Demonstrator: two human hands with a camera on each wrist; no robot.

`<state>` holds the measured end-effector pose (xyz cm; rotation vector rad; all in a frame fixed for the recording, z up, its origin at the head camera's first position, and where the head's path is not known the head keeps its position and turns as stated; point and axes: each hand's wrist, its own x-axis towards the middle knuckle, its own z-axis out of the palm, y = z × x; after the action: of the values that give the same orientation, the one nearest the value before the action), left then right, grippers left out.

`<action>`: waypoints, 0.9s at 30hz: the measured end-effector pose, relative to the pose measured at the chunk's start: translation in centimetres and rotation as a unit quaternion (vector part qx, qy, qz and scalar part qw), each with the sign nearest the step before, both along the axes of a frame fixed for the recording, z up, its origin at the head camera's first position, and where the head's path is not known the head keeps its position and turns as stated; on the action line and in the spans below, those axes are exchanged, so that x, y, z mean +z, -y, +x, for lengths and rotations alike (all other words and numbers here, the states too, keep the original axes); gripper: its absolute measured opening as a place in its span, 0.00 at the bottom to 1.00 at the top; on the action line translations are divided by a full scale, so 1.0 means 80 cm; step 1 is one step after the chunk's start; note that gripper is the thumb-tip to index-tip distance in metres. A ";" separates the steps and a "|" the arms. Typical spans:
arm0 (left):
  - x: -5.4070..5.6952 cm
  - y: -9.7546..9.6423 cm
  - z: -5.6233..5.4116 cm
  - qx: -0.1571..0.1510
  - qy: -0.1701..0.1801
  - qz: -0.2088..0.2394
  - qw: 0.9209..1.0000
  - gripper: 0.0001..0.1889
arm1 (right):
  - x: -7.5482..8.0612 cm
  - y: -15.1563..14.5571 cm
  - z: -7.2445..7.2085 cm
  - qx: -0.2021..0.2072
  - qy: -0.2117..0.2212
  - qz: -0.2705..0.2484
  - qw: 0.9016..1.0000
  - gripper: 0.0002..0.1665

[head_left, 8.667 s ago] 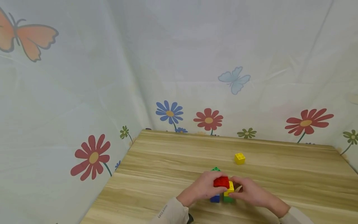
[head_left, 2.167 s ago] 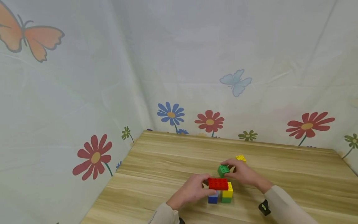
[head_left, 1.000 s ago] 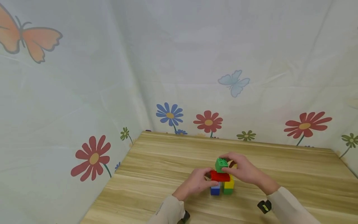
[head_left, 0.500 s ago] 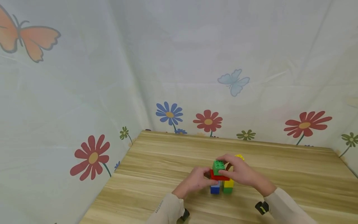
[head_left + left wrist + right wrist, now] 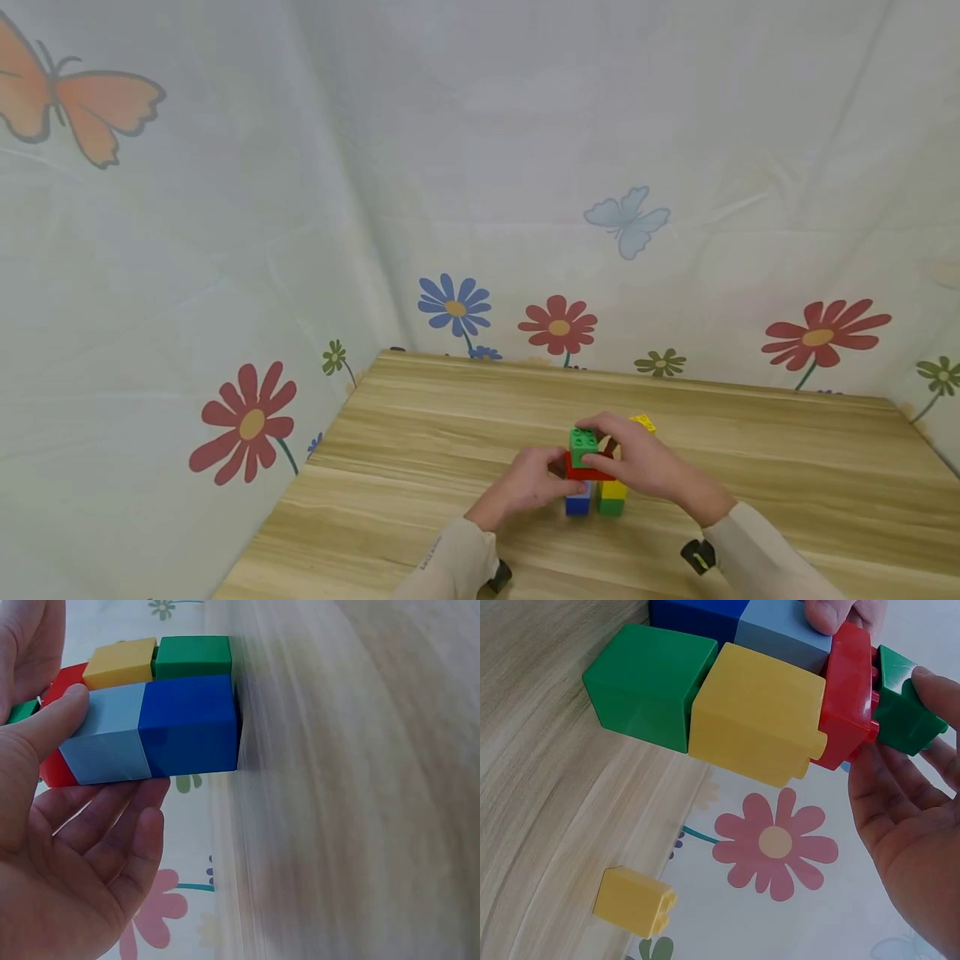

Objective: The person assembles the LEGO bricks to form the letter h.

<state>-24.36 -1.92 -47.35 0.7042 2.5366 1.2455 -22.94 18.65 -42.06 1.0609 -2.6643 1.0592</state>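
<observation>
Right hand pinching green block; red brick sitting just under its fingertips. Left hand gripping light-blue block, dark-blue block standing below that hand. Loose yellow block lying beyond right hand.

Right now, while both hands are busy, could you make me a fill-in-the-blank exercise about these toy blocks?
1. The held block, pinched by the right hand over the red block, is coloured ____.
2. Directly under the light blue block, the base block is ____ blue.
3. The lone block set apart on the table is coloured ____.

Missing words: green; dark; yellow.
</observation>
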 end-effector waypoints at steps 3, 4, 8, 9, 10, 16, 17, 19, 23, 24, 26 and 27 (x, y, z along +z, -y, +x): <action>-0.002 0.000 -0.002 0.003 0.000 0.001 1.000 0.15 | -0.002 0.001 -0.002 -0.005 -0.005 -0.001 1.000 0.25; -0.003 0.000 -0.002 0.004 -0.001 0.000 1.000 0.15 | -0.003 0.001 -0.002 -0.007 -0.007 0.000 1.000 0.25; -0.005 -0.001 -0.004 0.007 -0.002 -0.001 1.000 0.16 | -0.004 0.003 -0.003 -0.015 -0.006 0.003 1.000 0.25; -0.005 -0.001 -0.004 0.007 -0.001 -0.001 1.000 0.16 | -0.004 0.003 -0.003 -0.017 -0.005 0.005 1.000 0.25; -0.005 -0.001 -0.004 0.007 -0.001 -0.001 1.000 0.16 | -0.004 0.004 -0.002 -0.018 -0.003 0.006 1.000 0.25; -0.007 -0.003 -0.002 0.007 0.000 -0.002 1.000 0.15 | -0.005 0.003 -0.001 -0.017 0.011 0.013 1.000 0.27; -0.007 -0.003 -0.002 0.006 -0.002 -0.002 1.000 0.15 | -0.005 0.003 -0.001 -0.016 0.013 0.013 1.000 0.27; -0.006 -0.003 -0.002 0.008 -0.004 -0.004 1.000 0.14 | -0.006 0.004 -0.001 -0.014 0.015 0.014 1.000 0.27; -0.005 -0.003 -0.003 0.010 -0.004 -0.007 1.000 0.13 | -0.008 0.005 -0.002 -0.012 0.013 0.018 1.000 0.25; -0.005 -0.003 -0.003 0.010 -0.002 -0.007 1.000 0.13 | -0.008 0.005 -0.002 -0.011 0.010 0.018 1.000 0.25; -0.005 -0.003 -0.004 0.010 0.001 -0.006 1.000 0.13 | -0.007 0.005 -0.002 -0.010 0.004 0.018 1.000 0.24; -0.005 -0.002 -0.005 0.009 0.001 -0.006 1.000 0.12 | -0.007 0.005 -0.002 -0.010 0.000 0.018 1.000 0.24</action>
<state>-24.74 -1.74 -47.71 0.6777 2.5519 1.2364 -23.12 18.21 -42.61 1.0387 -2.6989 1.0119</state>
